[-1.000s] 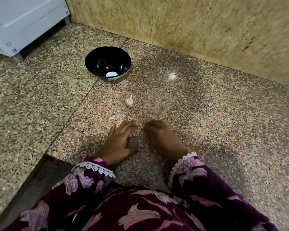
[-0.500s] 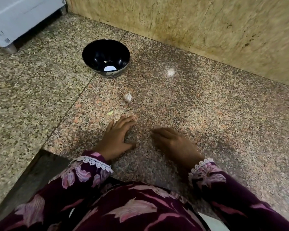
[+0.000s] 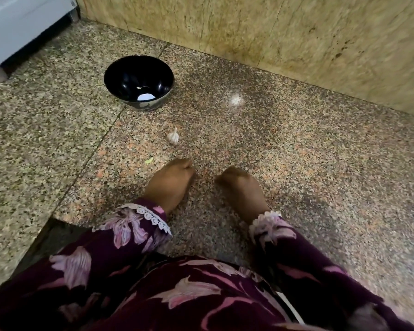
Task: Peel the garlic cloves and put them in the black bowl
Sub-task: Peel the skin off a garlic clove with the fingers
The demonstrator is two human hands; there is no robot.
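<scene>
Both hands now curled: left hand and right hand, knuckles down at centre frame; contents, if any, cannot be told. Garlic clove unpeeled, just above. Black bowl upper left. Risk: blind fumbling flicks clove away.

One black bowl, one garlic bulb, two hands.
</scene>
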